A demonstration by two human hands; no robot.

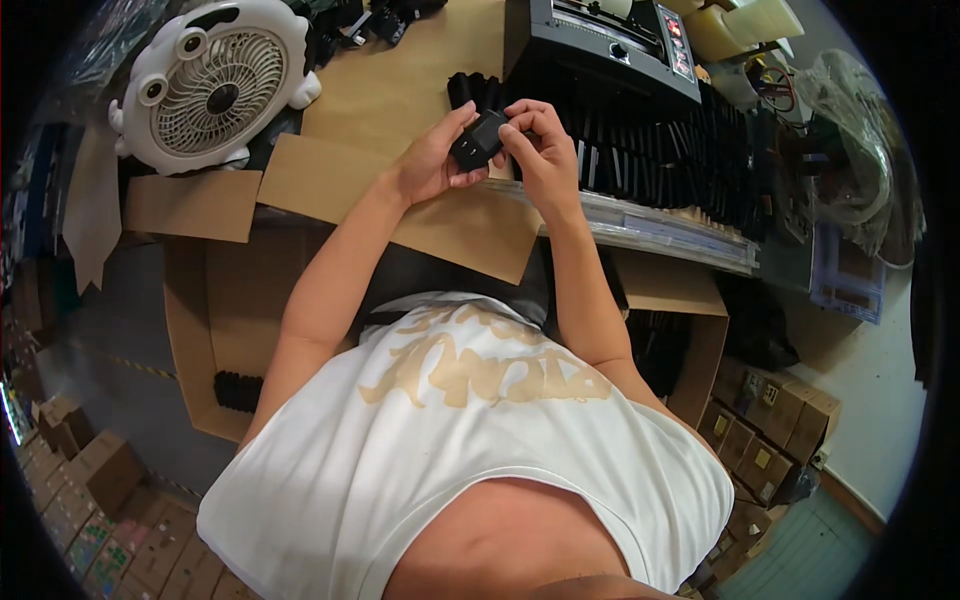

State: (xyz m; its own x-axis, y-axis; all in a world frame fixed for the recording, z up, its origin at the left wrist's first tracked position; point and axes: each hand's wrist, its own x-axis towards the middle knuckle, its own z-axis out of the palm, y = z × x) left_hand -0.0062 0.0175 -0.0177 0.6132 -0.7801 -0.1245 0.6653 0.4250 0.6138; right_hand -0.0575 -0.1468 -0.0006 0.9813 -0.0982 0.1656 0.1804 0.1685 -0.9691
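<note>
Mid-assembly by the looks of it: small black block-shaped part (482,137) held up over the bench (400,90), pinched between both hands. Left hand (432,160) cradling it from below and the side, thumb up along the near edge, fingers curled under and closed on the part. Right hand (540,150) coming over the top, fingertips (512,122) pressing on the upper right corner, also closed on it. Hard to tell whether something's being snapped on, peeled off or just checked, since the part is mostly covered.

Just behind the hands, a short stack of similar black pieces (475,90) standing on the cardboard sheet, and to the right a long row of black parts (660,160) lined up on edge along the bench. Black machine with a control panel (610,45) sitting above that row. White desk fan with cartoon eyes (212,85) off to the left, well apart. Open cardboard box (200,330) below the bench edge on the left with a few black pieces in the bottom.

Best guess on the step: working on one piece out of the batch. Next bit probably calls for a steady pinch from the left while the right does the fine pushing, then a clear spot to drop it, either the row or the box.
</note>
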